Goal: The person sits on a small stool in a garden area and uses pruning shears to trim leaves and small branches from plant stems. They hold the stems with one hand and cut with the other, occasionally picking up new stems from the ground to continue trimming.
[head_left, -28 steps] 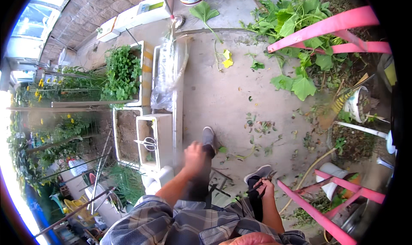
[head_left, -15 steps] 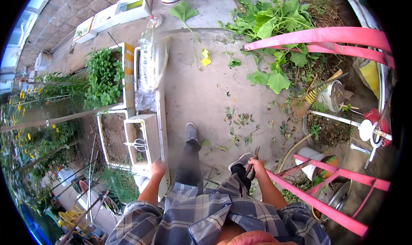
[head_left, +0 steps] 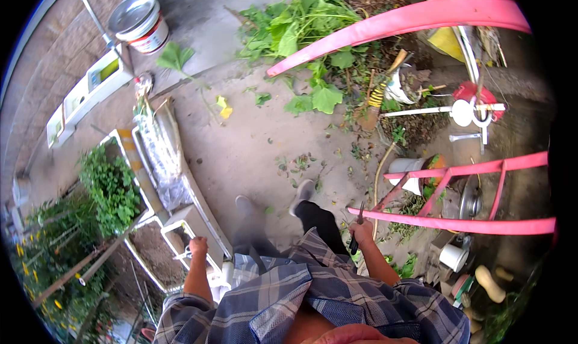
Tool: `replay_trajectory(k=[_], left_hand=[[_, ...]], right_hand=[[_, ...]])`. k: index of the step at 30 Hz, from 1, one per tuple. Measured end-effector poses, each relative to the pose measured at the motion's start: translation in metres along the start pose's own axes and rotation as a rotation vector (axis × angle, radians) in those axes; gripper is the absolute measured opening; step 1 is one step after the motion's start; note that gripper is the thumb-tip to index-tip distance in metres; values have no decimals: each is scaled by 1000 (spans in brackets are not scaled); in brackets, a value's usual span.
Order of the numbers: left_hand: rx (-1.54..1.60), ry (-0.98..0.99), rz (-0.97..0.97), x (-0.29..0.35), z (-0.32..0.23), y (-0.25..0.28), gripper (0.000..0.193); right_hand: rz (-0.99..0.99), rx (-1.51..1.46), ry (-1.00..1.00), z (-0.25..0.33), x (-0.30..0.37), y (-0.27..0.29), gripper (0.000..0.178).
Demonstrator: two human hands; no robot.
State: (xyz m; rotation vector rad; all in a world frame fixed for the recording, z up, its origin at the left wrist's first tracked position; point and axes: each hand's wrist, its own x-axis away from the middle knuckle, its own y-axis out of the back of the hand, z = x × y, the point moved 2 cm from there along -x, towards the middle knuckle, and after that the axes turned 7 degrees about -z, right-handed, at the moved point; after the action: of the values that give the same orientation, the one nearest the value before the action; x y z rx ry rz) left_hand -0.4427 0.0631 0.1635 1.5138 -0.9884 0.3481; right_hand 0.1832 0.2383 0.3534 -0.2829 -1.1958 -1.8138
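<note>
My right hand (head_left: pixel 361 230) is closed round dark-handled pruning shears (head_left: pixel 353 245), their narrow end pointing up past my fingers. On the left, my left hand (head_left: pixel 198 246) has its fingers curled at the small white foam box (head_left: pixel 205 226). White-handled scissors (head_left: pixel 182 255) show at its fingers, mostly covered by them. That box stands beside a larger soil-filled planter (head_left: pixel 153 247).
Pink metal frames (head_left: pixel 463 224) reach in from the right. Cut leafy vines (head_left: pixel 307 28) lie ahead, near a white bucket (head_left: pixel 409 166). A plastic-wrapped bundle (head_left: pixel 161 157) lies along the left planters. Scattered leaves dot the concrete (head_left: pixel 253 145).
My left hand has moved from the box's near side onto the scissors. The view has turned right, and my feet have shifted. My right hand still grips the shears.
</note>
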Motion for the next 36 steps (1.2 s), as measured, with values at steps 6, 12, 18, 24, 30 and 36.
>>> replay_trajectory(k=[6,12,18,24,30,36], left_hand=[[496,-163,19,-4,-164,60,28],[325,-397,-144,47,-277,68,37],[520,-185,30,-3,-216,6,35],[237,27,53,61,-265,14,23],[362,5,-16,16,-267,5,23],[306,-392,-17,-14,-341,29,23]], right_hand=[[60,535,410,-89,-49,16,24],[78,450,112,39,-46,6,37],[84,496,327,101,-88,7,39],[67,412,231,143,-109,29,34],[31,374,214,143,-120,28,36],[-175,251,287,174,-127,13,39]])
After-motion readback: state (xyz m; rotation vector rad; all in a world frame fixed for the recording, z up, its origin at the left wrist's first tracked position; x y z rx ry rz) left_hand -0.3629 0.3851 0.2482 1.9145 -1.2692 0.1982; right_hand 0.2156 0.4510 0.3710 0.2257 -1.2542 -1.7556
